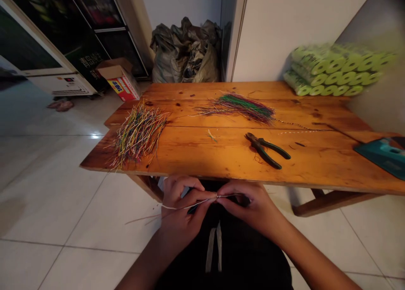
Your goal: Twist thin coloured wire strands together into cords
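Note:
Between my two hands, just off the table's front edge, thin wires [190, 206] are pinched. My left hand [183, 201] presses them between thumb and forefinger, and loose ends trail out to the left past my wrist. Fingertip to fingertip with it, my right hand [249, 199] pinches the same wires where they look twisted together. Wire cutters [265, 150] with dark green handles lie with handles apart on the table above my right hand. A pile of cut coloured wires [139, 134] sits at the table's left end. Farther back lies a bundle of green and purple wires [247, 106].
The wooden table [190, 155] spans the front, with a few wire scraps [212, 135] on it. At its right end is a teal tool or appliance [381, 155]. Green-wrapped rolls [335, 70] are stacked at back right. Behind stand stuffed sacks [186, 51] and an open carton [120, 81].

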A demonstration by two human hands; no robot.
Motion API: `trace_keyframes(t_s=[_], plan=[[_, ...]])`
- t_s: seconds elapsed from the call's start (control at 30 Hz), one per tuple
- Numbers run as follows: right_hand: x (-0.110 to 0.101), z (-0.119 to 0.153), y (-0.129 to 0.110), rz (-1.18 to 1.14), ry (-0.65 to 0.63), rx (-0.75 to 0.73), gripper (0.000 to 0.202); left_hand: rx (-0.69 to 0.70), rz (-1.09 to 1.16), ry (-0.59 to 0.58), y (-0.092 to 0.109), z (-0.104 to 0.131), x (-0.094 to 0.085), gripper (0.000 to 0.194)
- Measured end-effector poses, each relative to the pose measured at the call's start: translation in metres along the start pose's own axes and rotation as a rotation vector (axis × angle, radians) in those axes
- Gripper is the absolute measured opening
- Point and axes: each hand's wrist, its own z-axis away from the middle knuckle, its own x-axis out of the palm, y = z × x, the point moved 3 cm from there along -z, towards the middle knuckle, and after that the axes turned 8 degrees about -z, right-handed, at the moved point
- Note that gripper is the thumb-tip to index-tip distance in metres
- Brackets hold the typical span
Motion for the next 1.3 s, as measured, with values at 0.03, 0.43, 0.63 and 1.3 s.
trace_keyframes(t_s=[0.03,0.43,0.63,1.3], plan=[[0.000,0.001,-0.003,0.092,0.023,-0.066,0.008,-0.019,0.019,-0.008,0.000,0.000,0.000,0.017],[0.006,0.009,0.001,-0.245,0.117,0.153,0.021,0.004,-0.071,0.101,0.006,0.002,0.003,0.012],[0.004,0.006,0.003,-0.195,0.068,0.258,0.013,0.026,-0.119,0.142,0.004,0.004,0.002,0.017],[0.003,0.007,0.000,-0.090,0.141,0.143,0.016,-0.272,0.164,0.011,-0.011,0.004,0.014,0.009]])
